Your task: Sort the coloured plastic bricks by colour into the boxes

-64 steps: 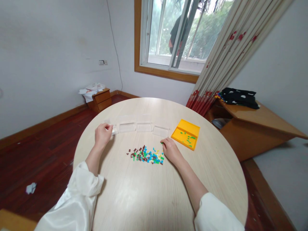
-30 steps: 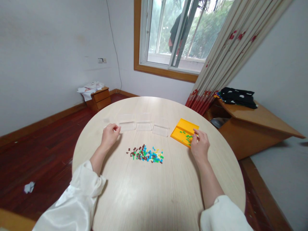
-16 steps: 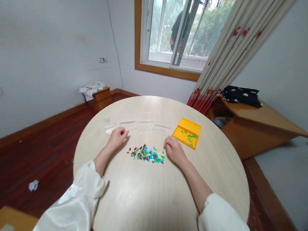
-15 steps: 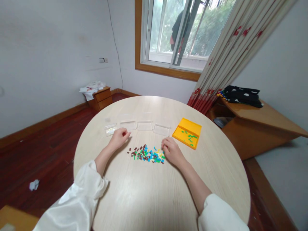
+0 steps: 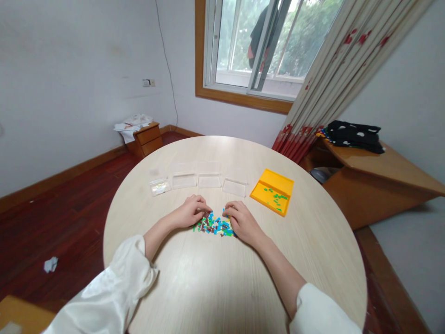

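Note:
A small heap of tiny coloured pieces, brown, green, blue and yellow, lies on the round wooden table. My left hand rests on the heap's left edge with its fingers curled down onto the pieces. My right hand sits on the heap's right edge, fingers bent and pinched over it. What either hand holds is hidden. A yellow tray with a few green pieces lies to the right. Several clear plastic boxes stand in a row behind the heap; the leftmost box has pale pieces in it.
A low wooden desk with dark folded cloth stands at the right. A curtain hangs beside the window. A small cabinet with papers sits by the far wall. Crumpled paper lies on the red floor.
My right hand went to the yellow tray and came back to the heap. My left hand left the leftmost clear box and moved right onto the heap. Both hands now meet over the pieces.

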Demonstrator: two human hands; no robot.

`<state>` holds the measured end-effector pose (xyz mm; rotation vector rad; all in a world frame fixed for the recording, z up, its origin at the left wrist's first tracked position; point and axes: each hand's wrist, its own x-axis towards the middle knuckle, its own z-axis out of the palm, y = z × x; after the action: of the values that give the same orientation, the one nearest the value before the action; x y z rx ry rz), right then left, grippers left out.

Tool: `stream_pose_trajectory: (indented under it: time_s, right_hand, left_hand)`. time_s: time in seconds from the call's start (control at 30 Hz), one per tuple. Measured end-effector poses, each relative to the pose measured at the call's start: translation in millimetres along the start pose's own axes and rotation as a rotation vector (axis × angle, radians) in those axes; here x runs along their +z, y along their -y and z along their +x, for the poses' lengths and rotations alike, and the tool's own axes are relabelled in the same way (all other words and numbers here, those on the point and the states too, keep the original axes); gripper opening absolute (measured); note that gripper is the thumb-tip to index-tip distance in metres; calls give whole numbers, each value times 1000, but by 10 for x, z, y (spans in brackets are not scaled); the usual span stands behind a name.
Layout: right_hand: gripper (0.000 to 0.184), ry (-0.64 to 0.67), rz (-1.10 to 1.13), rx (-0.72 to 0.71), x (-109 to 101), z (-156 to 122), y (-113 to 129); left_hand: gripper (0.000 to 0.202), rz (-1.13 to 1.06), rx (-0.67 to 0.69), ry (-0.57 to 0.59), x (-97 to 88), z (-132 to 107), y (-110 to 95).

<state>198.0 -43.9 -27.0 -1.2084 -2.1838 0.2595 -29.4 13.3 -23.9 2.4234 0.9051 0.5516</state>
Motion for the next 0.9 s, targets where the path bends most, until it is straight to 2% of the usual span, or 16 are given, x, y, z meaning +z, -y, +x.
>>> stream_pose_trajectory:
  time_s: [0.2,0.5,0.7,0.9]
  right_hand:
    - [38,72,39,-67,-14,2,158]
    - [34,69,20,-48,-35,2,172]
    - [34,144,27,-70,-44,7,267]
    - [37,104,-5,-64,-34,5,209]
  left_hand:
    - [16,-44,5,7,-30,12,-41]
    - [13,-82,-165,-26,-88,34,-82]
    - [18,-214,-151,57,-108,14,-126]
    - [9,-211,-109,76,-125,0,-122]
